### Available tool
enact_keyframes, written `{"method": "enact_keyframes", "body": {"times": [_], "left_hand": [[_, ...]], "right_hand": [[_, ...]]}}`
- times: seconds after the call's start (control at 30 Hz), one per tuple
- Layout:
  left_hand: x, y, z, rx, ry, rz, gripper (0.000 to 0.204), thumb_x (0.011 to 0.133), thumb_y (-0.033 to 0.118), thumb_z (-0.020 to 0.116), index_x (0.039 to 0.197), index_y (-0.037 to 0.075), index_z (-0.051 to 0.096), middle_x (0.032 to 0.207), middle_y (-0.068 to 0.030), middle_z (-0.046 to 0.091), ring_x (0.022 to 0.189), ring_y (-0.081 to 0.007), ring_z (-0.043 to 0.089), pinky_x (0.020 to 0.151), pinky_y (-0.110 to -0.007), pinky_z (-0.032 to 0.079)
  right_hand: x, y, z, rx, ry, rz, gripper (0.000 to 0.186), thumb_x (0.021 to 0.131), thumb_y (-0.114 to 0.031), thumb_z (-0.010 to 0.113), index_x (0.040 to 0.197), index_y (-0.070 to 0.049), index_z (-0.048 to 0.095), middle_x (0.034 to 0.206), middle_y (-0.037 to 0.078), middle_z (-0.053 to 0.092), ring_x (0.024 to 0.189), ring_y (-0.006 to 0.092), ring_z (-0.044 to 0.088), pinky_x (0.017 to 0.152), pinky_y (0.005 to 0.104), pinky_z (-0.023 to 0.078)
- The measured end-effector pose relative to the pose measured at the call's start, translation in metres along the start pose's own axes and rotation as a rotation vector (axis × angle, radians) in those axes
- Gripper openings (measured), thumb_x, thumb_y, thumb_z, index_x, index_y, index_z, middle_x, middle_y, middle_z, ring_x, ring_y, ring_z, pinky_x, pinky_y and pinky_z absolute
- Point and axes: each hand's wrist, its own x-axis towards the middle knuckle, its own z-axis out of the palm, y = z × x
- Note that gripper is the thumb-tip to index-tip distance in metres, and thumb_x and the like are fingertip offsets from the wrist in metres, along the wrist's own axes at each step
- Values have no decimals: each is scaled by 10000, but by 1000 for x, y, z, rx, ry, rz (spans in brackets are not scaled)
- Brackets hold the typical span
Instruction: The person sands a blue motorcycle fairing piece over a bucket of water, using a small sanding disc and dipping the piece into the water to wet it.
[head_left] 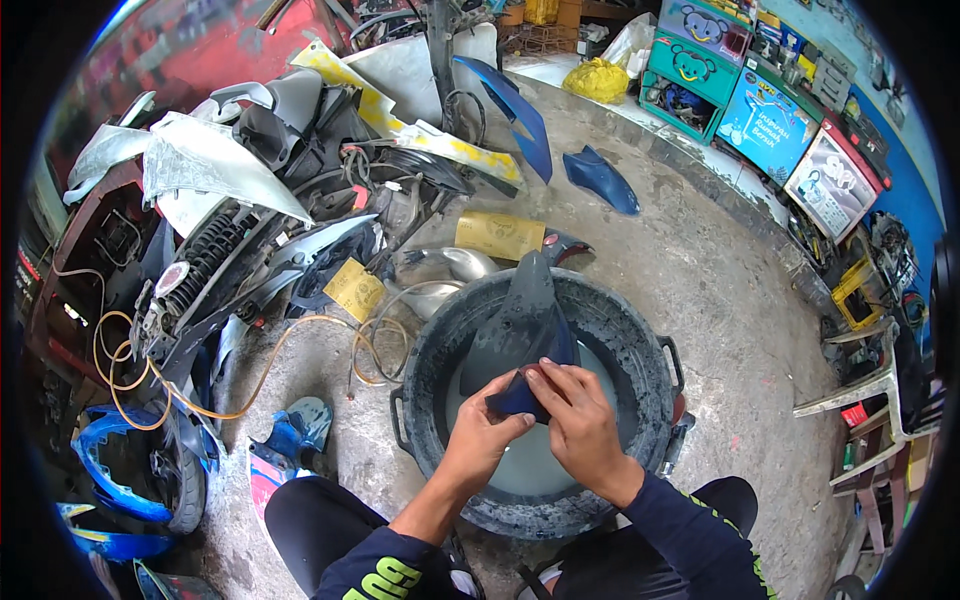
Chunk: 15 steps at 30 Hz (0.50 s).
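A dark blue plastic panel piece [517, 398] is held above a round black tub [428, 345]. My left hand [482, 425] grips its left end, thumb below and fingers behind. My right hand [583, 425] is closed at the right end, fingers together and pressed onto the top. A small reddish patch shows under the right fingertips; I cannot tell what it is. Cloudy greyish water [525, 462] lies in the tub. A dark grey, pointed motorcycle body panel [532, 310] rises behind my hands, its tip reaching the far rim.
Motorcycle panels and parts [220, 165] are heaped at the left, with an orange hose [265, 385] trailing toward the tub. Yellow sandpaper sheets [500, 235] lie beyond the rim. A blue panel [600, 180] rests on the concrete floor. Drawers [690, 65] and a white stool [870, 380] stand right.
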Motion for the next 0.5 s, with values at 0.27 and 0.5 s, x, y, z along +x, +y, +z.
{"method": "enact_keyframes", "body": {"times": [0.27,0.5], "left_hand": [[0,0,2,-59,23,-41,564,839,-69,610,1398,-36,545,1203,-64,657,1047,-111,627,925,-261,511],[0,-5,1,-189,112,-119,595,821,-94,555,1412,-40,514,1128,-79,635,976,-132,627,835,-266,523]], "right_hand": [[0,-5,-2,-3,2,-35,593,714,77,656,1290,-62,688,1310,173,625,1123,378,579,963,452,518],[0,-6,1,-2,-11,-64,577,720,58,667,1280,-79,698,1299,155,625,1114,356,580,943,449,522]]}}
